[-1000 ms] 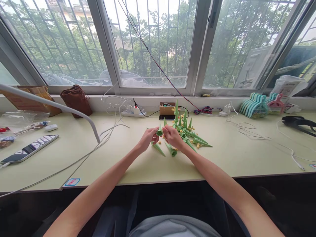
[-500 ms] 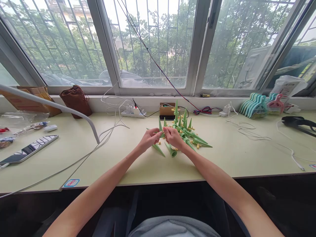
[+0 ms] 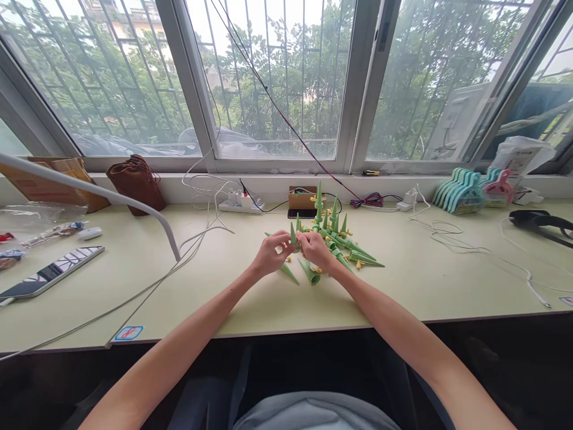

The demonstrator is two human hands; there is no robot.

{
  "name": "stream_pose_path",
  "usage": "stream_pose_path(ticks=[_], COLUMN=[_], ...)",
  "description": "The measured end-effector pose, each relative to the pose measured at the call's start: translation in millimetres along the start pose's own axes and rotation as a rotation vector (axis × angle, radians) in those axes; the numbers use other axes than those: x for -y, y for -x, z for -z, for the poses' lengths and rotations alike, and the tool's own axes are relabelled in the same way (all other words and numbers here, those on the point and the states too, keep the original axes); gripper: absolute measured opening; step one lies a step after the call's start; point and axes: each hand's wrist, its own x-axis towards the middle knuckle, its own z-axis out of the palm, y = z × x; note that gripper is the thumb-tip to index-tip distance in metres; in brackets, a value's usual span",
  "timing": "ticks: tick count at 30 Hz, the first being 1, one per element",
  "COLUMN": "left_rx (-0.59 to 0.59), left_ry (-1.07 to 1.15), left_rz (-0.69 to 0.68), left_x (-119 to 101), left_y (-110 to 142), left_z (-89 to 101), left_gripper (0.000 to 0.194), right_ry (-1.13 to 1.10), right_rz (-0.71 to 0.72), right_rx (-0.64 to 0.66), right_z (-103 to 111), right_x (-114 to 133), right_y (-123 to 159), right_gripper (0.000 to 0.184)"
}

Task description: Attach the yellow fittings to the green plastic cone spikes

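The left hand (image 3: 270, 254) pinches a green spike (image 3: 293, 234) just left of the green pile (image 3: 347, 242), near the right hand (image 3: 317, 249), whose grip I cannot tell; a loosened pinch could drop it.

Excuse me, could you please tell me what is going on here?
A person seated at the desk is handling a green spike with both hands close together. The left hand has it in its grip, point upward, while the right hand is right beside it; whatever its fingers may hold is hidden. A cluster of green spikes with yellow fittings sits beyond and to the right, and a green cone lies nearer, open end toward the person.
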Motion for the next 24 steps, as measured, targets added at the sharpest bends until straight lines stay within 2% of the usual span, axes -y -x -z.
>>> stream_pose_path(ticks=[4,12,17,24], left_rx=[-0.006,0.034,0.070,0.131], left_ry=[0.044,0.244,0.301,0.567], left_rz=[0.036,0.232,0.304,0.418], left_x=[0.7,-10.3,-7.9,-9.6], left_y=[-0.1,-0.8,-0.6,-1.8], left_z=[-0.4,3.2,5.8,6.2], left_gripper=[0.022,0.038,0.045,0.042], right_ry=[0.008,0.053,0.068,0.123], right_rz=[0.008,0.047,0.085,0.163], right_rx=[0.020,0.035,0.044,0.040], right_z=[0.5,1.2,2.3,4.4], right_x=[0.4,2.0,1.9,4.8], right_y=[0.1,0.6,1.3,2.7], right_gripper=[0.048,0.054,0.055,0.051])
